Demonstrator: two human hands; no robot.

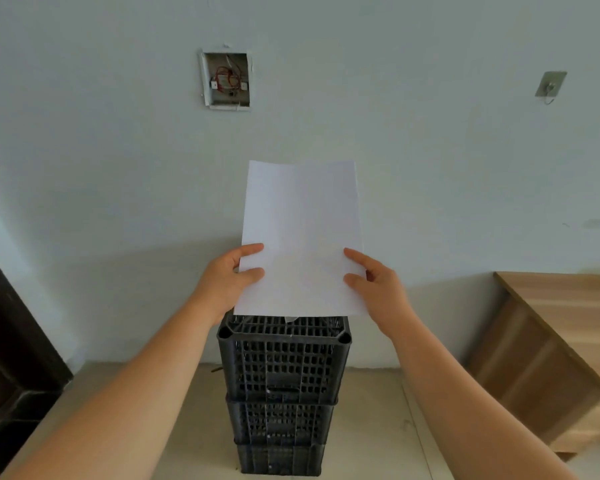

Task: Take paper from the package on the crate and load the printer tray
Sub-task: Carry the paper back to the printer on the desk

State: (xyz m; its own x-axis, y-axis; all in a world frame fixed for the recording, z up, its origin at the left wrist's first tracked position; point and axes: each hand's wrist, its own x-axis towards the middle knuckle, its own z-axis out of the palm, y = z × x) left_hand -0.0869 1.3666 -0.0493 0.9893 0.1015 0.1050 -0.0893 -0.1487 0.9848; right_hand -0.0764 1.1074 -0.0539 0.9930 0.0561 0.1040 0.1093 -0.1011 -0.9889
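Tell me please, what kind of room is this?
Probably a bare, unfinished room used for storage or office work. An open wall box shows loose red wires, black plastic crates stand stacked on the plain floor, and a wooden desk stands on the right.

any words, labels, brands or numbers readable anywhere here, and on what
None can be read.
The paper, held at its lower edges by the left hand and right hand, shows a blank face.
The black crates, the open wall box and the wooden cabinet carry no legible marks.
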